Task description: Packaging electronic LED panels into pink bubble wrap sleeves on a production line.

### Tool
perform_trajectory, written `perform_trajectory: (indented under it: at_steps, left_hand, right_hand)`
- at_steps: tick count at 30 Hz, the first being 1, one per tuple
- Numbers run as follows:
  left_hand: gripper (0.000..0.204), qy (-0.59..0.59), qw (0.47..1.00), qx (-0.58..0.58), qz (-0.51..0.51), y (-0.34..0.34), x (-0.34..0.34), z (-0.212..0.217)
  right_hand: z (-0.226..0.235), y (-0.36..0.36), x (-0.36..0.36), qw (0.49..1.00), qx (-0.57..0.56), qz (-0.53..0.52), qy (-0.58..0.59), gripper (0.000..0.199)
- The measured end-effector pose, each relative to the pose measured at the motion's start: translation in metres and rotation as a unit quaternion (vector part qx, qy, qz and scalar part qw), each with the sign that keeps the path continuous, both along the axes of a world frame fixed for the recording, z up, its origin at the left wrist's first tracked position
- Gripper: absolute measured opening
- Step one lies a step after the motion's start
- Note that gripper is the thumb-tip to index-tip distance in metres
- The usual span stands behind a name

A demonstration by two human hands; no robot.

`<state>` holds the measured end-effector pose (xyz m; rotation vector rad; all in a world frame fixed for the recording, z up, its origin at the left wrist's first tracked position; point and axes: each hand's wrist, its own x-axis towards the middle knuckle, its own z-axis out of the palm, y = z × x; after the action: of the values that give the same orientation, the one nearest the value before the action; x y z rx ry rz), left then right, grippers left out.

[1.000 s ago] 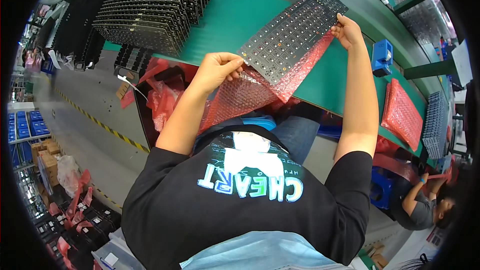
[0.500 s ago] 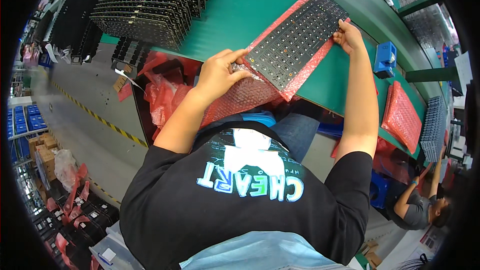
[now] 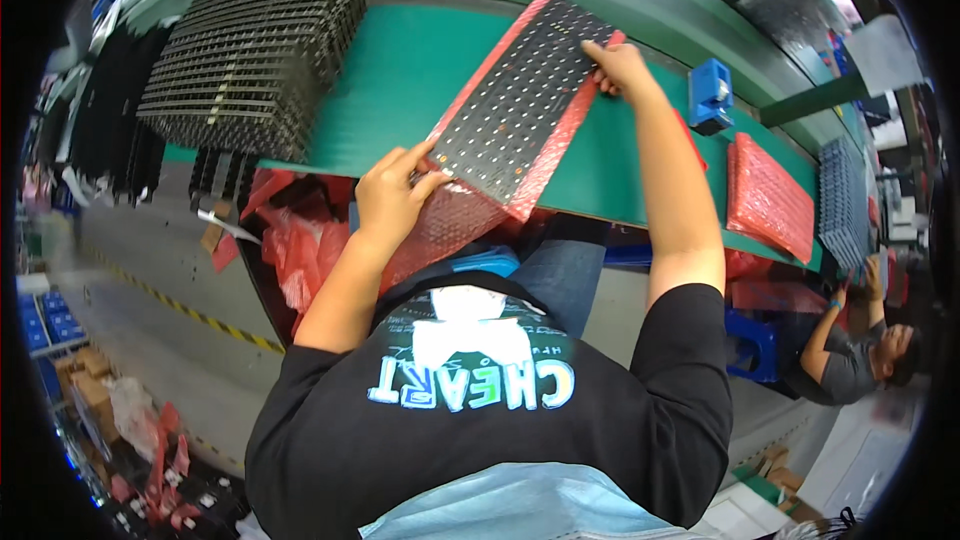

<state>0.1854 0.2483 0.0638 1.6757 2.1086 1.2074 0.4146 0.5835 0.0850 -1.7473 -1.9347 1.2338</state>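
A black keyboard circuit board (image 3: 515, 100) with rows of small pale spots lies slantwise on a red bubble-wrap sheet (image 3: 556, 148). My left hand (image 3: 393, 195) pinches the near left corner of the board and wrap between thumb and fingers. At the far right edge, my right hand (image 3: 622, 67) grips the board, one digit lying over its top face and the other fingers curled at the side, partly hidden. The near part of the wrap hangs over the table edge towards my lap.
Black boards stand in a tall stack (image 3: 255, 60) at the left of the green table (image 3: 400, 50). To the right are a blue device (image 3: 710, 95), folded red bubble wrap (image 3: 770, 200) and a grey-blue stack (image 3: 845, 205). Another person (image 3: 850, 350) works at far right.
The whole view has shifted, so the table's contents sit further left. My right hand has moved further over the board's top face. My left hand stays at the near corner.
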Motion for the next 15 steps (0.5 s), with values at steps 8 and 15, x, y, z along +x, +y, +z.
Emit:
perform_trajectory:
  at_steps: [8, 15]
  left_hand:
    - [0.046, -0.078, 0.995, -0.064, -0.008, -0.003, 0.001, 0.018]
    - [0.043, -0.072, 0.996, -0.054, 0.022, -0.001, -0.001, 0.018]
  right_hand:
    - [0.004, 0.007, 0.006, 0.99, 0.072, 0.023, -0.123, 0.056]
    - [0.026, 0.019, -0.004, 0.958, 0.157, 0.045, -0.237, 0.061]
